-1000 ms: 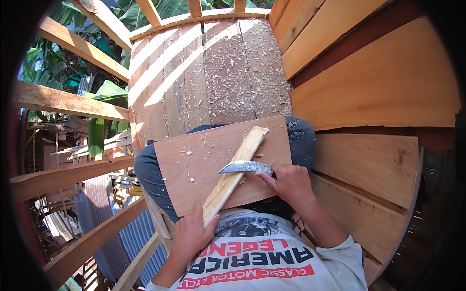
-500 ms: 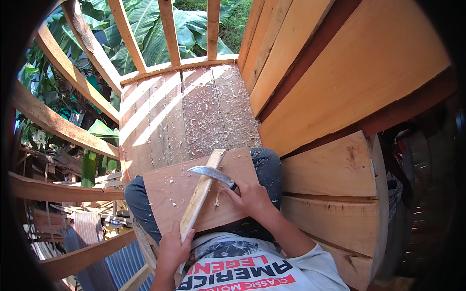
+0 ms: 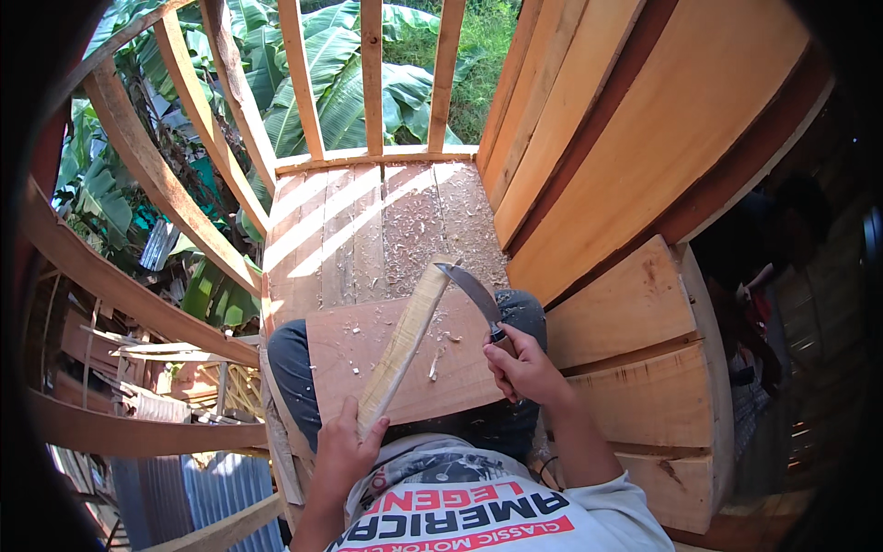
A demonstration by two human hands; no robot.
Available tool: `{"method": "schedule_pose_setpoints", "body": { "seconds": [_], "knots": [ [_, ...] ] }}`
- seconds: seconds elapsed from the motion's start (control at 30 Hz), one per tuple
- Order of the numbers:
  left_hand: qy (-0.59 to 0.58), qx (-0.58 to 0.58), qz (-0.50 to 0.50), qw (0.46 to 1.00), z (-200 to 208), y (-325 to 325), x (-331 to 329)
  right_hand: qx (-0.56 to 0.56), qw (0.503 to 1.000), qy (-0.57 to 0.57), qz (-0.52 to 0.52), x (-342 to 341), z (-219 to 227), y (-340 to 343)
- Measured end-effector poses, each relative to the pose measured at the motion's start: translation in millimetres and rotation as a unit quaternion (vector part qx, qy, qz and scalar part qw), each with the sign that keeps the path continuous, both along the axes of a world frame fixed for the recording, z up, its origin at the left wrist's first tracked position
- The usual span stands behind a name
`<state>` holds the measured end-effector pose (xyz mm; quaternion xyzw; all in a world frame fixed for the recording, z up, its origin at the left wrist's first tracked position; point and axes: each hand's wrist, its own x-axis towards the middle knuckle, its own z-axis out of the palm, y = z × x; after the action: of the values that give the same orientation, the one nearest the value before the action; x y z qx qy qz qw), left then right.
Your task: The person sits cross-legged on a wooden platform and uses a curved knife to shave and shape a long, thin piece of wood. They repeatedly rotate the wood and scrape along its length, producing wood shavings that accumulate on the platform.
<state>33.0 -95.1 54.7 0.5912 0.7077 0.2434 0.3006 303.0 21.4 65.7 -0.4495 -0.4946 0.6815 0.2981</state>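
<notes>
One curved metal knife (image 3: 473,293) slants by a straight wooden strip (image 3: 405,336).

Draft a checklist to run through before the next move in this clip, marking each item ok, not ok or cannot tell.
1. Left hand grips the near end of the wood strip: ok.
2. Right hand holds the curved knife by its handle: ok.
3. Left hand apart from the blade: ok, the blade is up by the strip's far end.
4. Board lies across the legs: ok.
5. Board free of debris: not ok, wood shavings are scattered on it.
6. Blade touching the strip: cannot tell, the tip overlaps the far end in this view.
</notes>
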Motion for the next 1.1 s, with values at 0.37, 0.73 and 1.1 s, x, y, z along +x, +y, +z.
{"method": "schedule_pose_setpoints", "body": {
  "seconds": [0.37, 0.73, 1.1],
  "knots": [
    [-0.026, 0.083, 0.029, 0.996, 3, -18, 4, 0.053, 0.976, 0.022, 0.209, -11, 20, -4],
    [0.021, 0.051, -0.012, 0.998, -2, 34, 0, 0.001, 0.999, 0.040, 0.003, 0, 2, 7],
    [0.016, 0.042, -0.051, 0.998, -7, 57, -1, 0.005, 0.996, -0.034, -0.086, 31, 8, 17]
  ]
}}
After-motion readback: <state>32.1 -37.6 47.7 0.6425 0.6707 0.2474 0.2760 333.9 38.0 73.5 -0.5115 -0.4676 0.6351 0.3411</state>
